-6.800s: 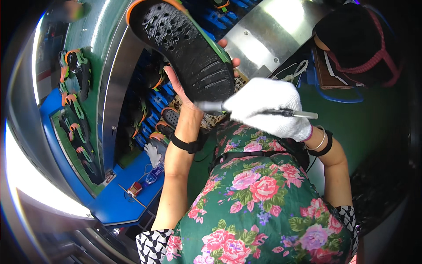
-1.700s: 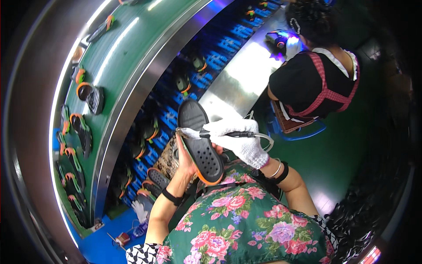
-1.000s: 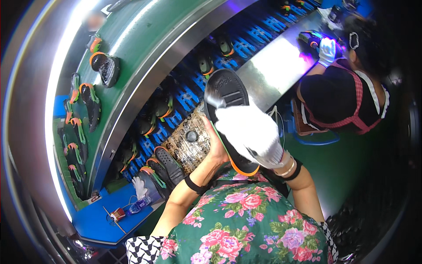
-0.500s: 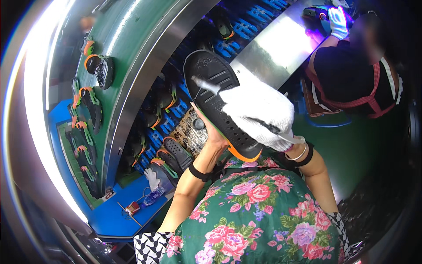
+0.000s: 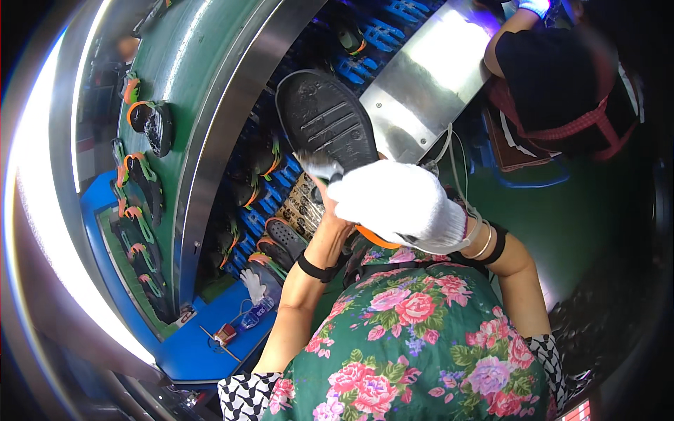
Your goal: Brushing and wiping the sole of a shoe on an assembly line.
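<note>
A black shoe sole point(image 5: 330, 116) with raised ridges and an orange rim at its near end is held up in front of me, toe end pointing away. My bare left hand point(image 5: 334, 214) grips it from the left side and beneath, its fingers partly hidden by the sole. In a white knit glove, my right hand point(image 5: 397, 203) is closed round a brush point(image 5: 319, 167), whose pale bristles lie at the sole's left edge near the middle. The glove covers the sole's heel half. Toward the toe the surface looks wet and shiny.
On the left, a green conveyor belt point(image 5: 184, 59) carries several black shoe parts with orange and green trim. Blue racks point(image 5: 382, 35) with more shoes stand beyond the sole. A white glove point(image 5: 253, 284) lies on the blue table point(image 5: 203, 358). A co-worker point(image 5: 554, 84) sits at right.
My right hand has drawn the brush nearer, from the toe part toward the middle left edge. The sole has shifted slightly left, and its toe area now looks wetter.
</note>
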